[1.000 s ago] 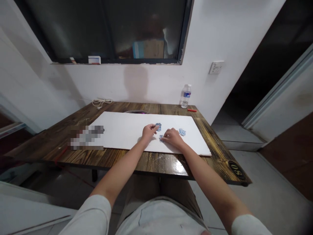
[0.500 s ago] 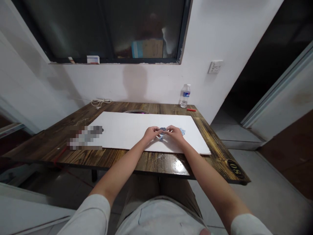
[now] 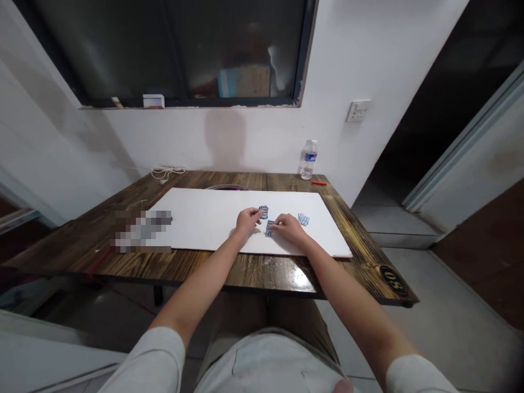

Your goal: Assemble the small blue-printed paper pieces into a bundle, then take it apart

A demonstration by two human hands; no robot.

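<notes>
My left hand (image 3: pixel 246 220) is closed, its thumb and fingers pinching a small flat blue-and-white patterned piece (image 3: pixel 264 211) above the white board (image 3: pixel 208 218). To its right, my right hand (image 3: pixel 289 226) grips the edge of another such blue piece (image 3: pixel 269 230), lower and nearer me. Whether that second piece still touches the board I cannot tell. Beyond my right hand lies a loose cluster of similar blue-and-white pieces (image 3: pixel 303 219). The print on all of them is too small to read.
The board lies on a dark wooden table (image 3: pixel 262 270). At the back right stand a water bottle (image 3: pixel 309 160) and a red pen-like stick (image 3: pixel 319 183). A pale cable (image 3: pixel 167 172) lies back left; a pixelated item (image 3: pixel 143 232) covers the board's left end.
My hands were together around a blue piece. Now they are apart: the left has moved slightly left with a piece, and the right has come down to the piece lying below.
</notes>
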